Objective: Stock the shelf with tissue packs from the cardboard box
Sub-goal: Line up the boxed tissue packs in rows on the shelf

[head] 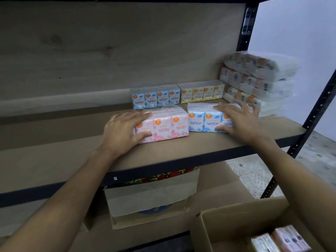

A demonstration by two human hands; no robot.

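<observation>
Nearest, the cardboard box (pixel 234 213) is seen at lower right. The pink tissue pack (pixel 170 127), printed "rose scented mini tissue", is gripped by the left hand (pixel 123 133), fingers over its top and thumb on its front. Just beside it, the blue tissue pack (pixel 201 120) is held likewise by the right hand (pixel 240 120). Both are stood on the shelf (pixel 181 153), before a back row (pixel 178 96) and a wrapped stack (pixel 258 82).
</observation>
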